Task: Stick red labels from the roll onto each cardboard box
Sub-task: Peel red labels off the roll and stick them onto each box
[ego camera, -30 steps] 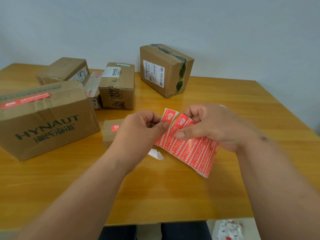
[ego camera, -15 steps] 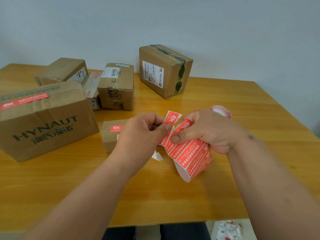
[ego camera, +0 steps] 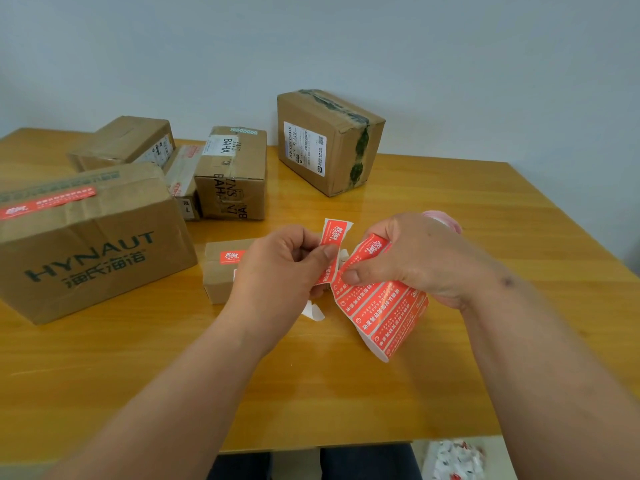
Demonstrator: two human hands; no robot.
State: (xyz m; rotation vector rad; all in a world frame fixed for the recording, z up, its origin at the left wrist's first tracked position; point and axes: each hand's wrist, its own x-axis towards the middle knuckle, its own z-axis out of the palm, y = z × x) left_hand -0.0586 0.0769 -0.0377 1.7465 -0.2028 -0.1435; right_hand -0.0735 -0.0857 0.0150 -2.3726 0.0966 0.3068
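Red labels with white Chinese print, too small to read, are running along the strip (ego camera: pixel 381 313) that the right hand (ego camera: pixel 419 261) is pinching, thumb on top. The strip is curling down to the worktop (ego camera: pixel 311 386), its backing white and glossy. The left hand (ego camera: pixel 280 271), fingers closed, is gripping one label (ego camera: pixel 334 237) by its edge; the label is standing upright between both hands, near the worktop's middle. A pink roll (ego camera: pixel 446 220) is peeking out behind the right hand, mostly hidden.

Brown cardboard boxes are sitting toward the left and far edges. The big box (ego camera: pixel 93 244) at the left edge is reading "HYNAUT" in dark green, with Chinese characters beneath and a red label on top. A small box (ego camera: pixel 221 271), partly covered by the left hand, is wearing a red label too. Farther back, a taped box (ego camera: pixel 235 174) is showing "BAHA". A box (ego camera: pixel 329 140) near the far edge is carrying a white shipping label and a dark tape band. A white scrap (ego camera: pixel 313 311) is lying below the left hand.
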